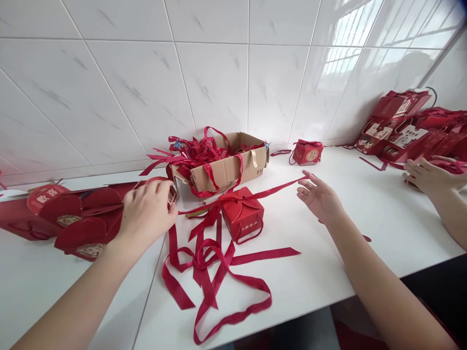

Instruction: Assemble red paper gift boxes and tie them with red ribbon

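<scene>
Loose crimson satin ribbons (268, 255) lie nearest. Beyond, a small red cardboard box (245, 217) sits between the hands; curled left hand (148, 209) and pinching right hand (321, 197) grip opposite lengths of its red satin tie (277, 188). Farther stands an open brown cardboard carton (251, 167).

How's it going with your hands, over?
Left hand, right hand: holding shiny red ribbon across small red cardboard box. Loose red ribbons strewn beside it.
</scene>
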{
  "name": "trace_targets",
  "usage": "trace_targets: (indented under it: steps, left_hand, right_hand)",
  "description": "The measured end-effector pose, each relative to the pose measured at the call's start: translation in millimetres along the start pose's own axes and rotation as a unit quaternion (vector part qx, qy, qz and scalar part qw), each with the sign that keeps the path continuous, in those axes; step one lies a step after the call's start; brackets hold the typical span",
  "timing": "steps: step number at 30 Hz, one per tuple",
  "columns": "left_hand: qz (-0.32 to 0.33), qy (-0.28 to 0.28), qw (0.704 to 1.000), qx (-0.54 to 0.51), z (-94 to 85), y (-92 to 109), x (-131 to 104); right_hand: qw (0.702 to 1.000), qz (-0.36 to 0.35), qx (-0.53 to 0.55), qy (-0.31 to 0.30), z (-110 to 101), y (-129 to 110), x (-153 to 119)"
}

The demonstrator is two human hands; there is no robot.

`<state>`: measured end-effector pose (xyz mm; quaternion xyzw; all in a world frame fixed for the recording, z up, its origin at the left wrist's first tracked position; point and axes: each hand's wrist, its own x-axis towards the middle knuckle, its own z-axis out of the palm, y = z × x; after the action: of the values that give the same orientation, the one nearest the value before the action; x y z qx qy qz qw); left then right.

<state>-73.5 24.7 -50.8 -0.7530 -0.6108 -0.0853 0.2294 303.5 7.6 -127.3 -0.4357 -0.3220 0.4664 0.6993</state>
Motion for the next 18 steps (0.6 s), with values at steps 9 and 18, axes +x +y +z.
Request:
trace_targets:
  steps: [9, 18]
  left_hand:
    - [0.077, -0.193, 0.940, -0.270, -43.2, 40.9, 32.0]
    - [0.109, -0.312, 0.910, -0.250, -29.3, 75.6, 37.9]
  right_hand:
    - [0.831, -0.092, -0.485, -0.254, 69.4, -52.7, 2.5]
    - [0.630, -0.032, -0.695, -0.346, 119.0, -55.4, -3.8]
